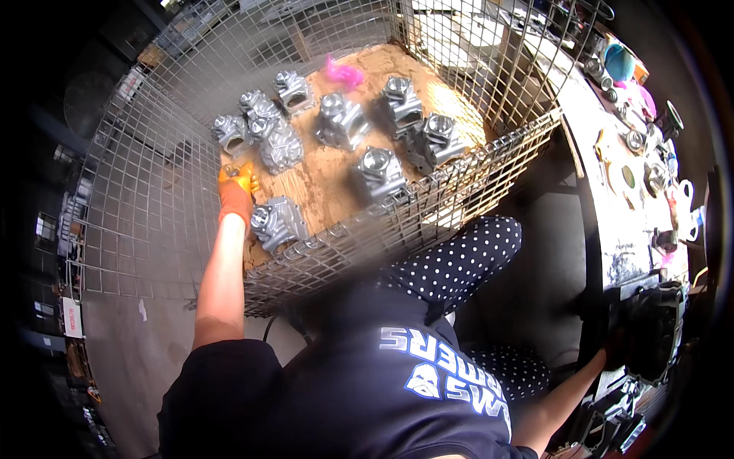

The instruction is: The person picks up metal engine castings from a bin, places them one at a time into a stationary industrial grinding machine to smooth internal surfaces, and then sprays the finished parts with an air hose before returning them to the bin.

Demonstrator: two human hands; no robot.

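Observation:
My left hand (pixel 238 187), in an orange and yellow glove, reaches into a wire mesh basket (pixel 489 172) at its left side. Its fingers are curled round something small and greyish that I cannot make out. Just nearer to me is a silver metal casting (pixel 277 222) with a round opening. Beyond the hand stand more such castings, among them one casting (pixel 281 147) in a close cluster and another casting (pixel 380 173) by the near wall. My right hand (pixel 614 353) is at the lower right, in deep shadow beside a dark, bulky part (pixel 654 329); its fingers are hidden.
Brown board (pixel 306 183) lines the basket floor, and a crumpled pink piece (pixel 344 74) lies toward the back. Mesh walls rise around the castings. Along the right runs a workbench (pixel 612 183) strewn with metal parts and tools. My knee in dotted trousers (pixel 466 256) is close to the basket.

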